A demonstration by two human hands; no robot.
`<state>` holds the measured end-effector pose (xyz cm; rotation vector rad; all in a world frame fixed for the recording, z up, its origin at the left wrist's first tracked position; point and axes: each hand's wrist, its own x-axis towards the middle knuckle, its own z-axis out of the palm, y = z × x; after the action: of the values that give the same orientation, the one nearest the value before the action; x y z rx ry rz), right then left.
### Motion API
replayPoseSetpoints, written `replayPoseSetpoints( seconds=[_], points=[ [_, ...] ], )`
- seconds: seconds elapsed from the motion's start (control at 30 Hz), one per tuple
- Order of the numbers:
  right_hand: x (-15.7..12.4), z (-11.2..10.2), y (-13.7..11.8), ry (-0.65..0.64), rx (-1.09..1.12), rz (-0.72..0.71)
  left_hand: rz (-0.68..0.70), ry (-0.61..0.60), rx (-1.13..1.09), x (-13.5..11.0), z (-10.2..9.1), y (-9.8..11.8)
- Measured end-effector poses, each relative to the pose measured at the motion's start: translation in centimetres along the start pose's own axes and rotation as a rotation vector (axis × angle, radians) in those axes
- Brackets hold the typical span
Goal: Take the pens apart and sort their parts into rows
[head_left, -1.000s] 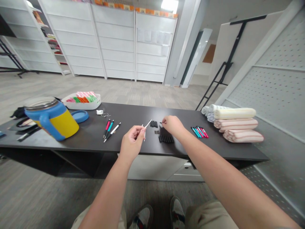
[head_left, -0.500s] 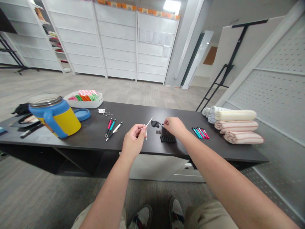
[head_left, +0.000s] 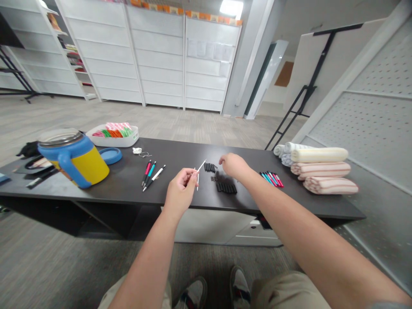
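Note:
Pinched in my left hand [head_left: 180, 187] is a thin white stick like a pen refill [head_left: 201, 165], its tip pointing up and to the right. Another slim white stick [head_left: 198, 182] shows just beside the fingertips; whether it is held or lies on the table I cannot tell. My right hand [head_left: 234, 165] hovers over the table with fingers curled together, and nothing shows in them. Below and left of it are a row of short black tubes [head_left: 210, 167], some tiny dark pieces [head_left: 214, 178] and a second row of black tubes [head_left: 226, 188].
Three pens [head_left: 154, 175] lie left of my left hand. Teal and red pen barrels [head_left: 272, 179] lie right, near rolled towels [head_left: 325, 169]. A blue-yellow mug [head_left: 82, 161], blue lid [head_left: 111, 155] and white basket [head_left: 130, 139] stand left on the dark table [head_left: 180, 151].
My right hand has lifted away from the upper row of black tubes, where it was pinching a small dark piece. My left hand stays in place with the white stick.

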<state>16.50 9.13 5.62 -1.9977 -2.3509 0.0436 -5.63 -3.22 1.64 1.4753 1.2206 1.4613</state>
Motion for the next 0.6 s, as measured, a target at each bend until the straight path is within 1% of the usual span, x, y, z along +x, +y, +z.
replayPoseSetpoints(
  seconds=[0.13, 0.27, 0.43, 0.6],
  points=[
    [0.2, -0.3, -0.8, -0.01, -0.017, -0.026, 0.001, -0.001, -0.003, 0.1, 0.0, -0.1],
    [0.6, -0.1, -1.3, -0.035, -0.03, -0.03, -0.01, -0.011, 0.001, 0.0, -0.1, -0.1],
    [1.2, 0.4, -1.1, -0.06, -0.046, -0.004, -0.013, -0.016, 0.005, 0.1, -0.2, -0.2],
    [1.0, 0.3, -0.7, -0.095, -0.09, 0.022, -0.022, -0.025, 0.002, 0.2, -0.2, -0.3]
  ],
)
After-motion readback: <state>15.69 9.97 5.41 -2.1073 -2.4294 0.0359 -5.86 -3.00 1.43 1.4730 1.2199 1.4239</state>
